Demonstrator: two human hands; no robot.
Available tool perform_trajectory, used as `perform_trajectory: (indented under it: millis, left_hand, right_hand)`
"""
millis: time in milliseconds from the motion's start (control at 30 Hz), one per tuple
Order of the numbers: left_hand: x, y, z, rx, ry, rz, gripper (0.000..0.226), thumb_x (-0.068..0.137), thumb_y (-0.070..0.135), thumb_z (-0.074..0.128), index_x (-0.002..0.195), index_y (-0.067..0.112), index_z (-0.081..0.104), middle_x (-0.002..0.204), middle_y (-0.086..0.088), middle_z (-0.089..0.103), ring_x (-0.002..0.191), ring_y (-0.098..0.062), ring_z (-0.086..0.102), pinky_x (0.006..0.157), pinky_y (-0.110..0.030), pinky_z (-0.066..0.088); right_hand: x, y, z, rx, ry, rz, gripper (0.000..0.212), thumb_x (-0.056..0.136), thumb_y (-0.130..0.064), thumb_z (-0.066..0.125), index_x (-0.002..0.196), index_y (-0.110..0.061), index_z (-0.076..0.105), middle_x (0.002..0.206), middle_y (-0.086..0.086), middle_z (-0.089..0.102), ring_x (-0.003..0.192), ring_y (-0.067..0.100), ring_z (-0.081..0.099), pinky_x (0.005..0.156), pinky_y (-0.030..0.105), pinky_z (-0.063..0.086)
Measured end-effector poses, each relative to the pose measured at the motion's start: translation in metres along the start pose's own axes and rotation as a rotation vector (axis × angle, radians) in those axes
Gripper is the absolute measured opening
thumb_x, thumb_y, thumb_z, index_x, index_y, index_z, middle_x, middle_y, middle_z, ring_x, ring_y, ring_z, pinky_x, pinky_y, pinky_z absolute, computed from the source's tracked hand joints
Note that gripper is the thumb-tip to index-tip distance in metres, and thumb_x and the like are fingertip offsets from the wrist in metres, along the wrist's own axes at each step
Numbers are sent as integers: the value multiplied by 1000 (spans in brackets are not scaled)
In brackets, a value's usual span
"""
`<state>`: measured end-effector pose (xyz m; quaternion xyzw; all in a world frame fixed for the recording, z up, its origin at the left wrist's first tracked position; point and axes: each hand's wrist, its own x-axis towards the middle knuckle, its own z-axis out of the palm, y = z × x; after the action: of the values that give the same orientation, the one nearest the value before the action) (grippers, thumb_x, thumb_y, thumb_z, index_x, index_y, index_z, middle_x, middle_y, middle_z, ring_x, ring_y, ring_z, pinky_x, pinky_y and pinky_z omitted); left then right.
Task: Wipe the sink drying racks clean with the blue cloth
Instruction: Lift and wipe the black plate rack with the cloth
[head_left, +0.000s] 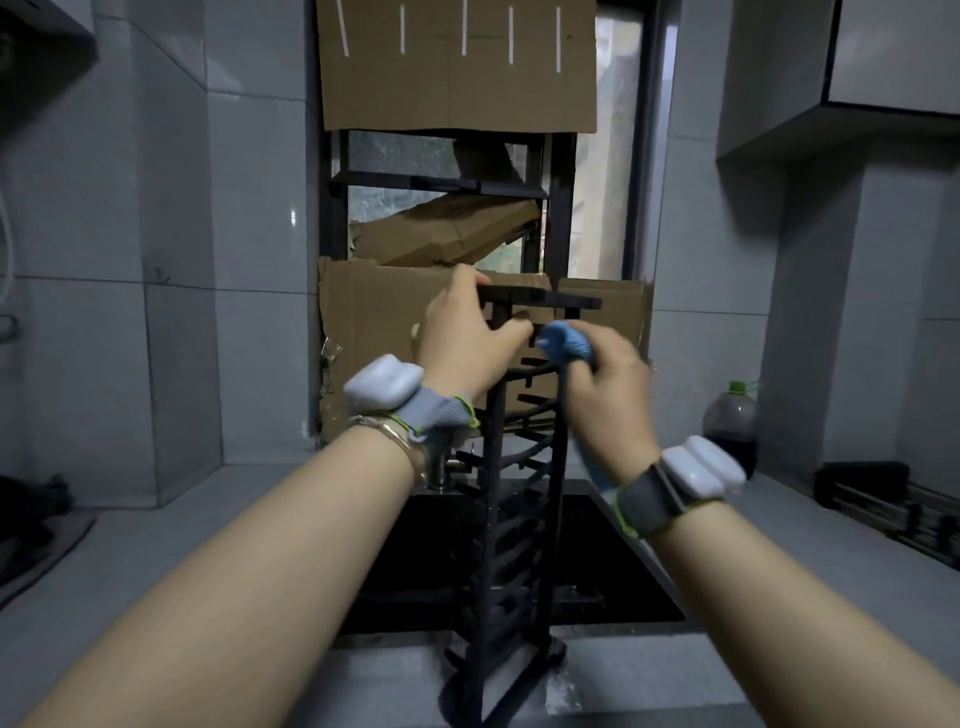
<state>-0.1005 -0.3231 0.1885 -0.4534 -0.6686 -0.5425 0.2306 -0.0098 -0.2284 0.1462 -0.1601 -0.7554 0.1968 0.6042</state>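
Rack (492, 519) was stood on end at the near edge of the sink (415, 551), top gripped in left hand (467, 338) fingers to steady it; blue cloth (566, 343) was pinched in right hand (613, 400) fingers, probably for rung-wiping.

So the black drying rack (489, 545) is stood up on end, its foot on the grey surface (208, 545) right at the front edge of the dark sink (415, 545). The left hand (467, 332) grips the top bar. The right hand (613, 395), a bit blurry, holds the bunched blue cloth (566, 343) against the rungs just under that bar. Cardboard (374, 312) fills the window behind, and there's a dark bottle (730, 431) off right.
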Motion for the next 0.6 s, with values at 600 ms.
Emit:
perform_trajectory:
  millis: [600]
  left_hand:
    - [-1,-33,15,-355,14,-347,46,100,34,39,139,9,36,113,2,55,95,-11,52,75,-17,33]
  right_hand:
    - [9,6,-22,1040,-93,616,18,87,-7,39,76,-7,54,55,5,60,53,17,55,58,26,39]
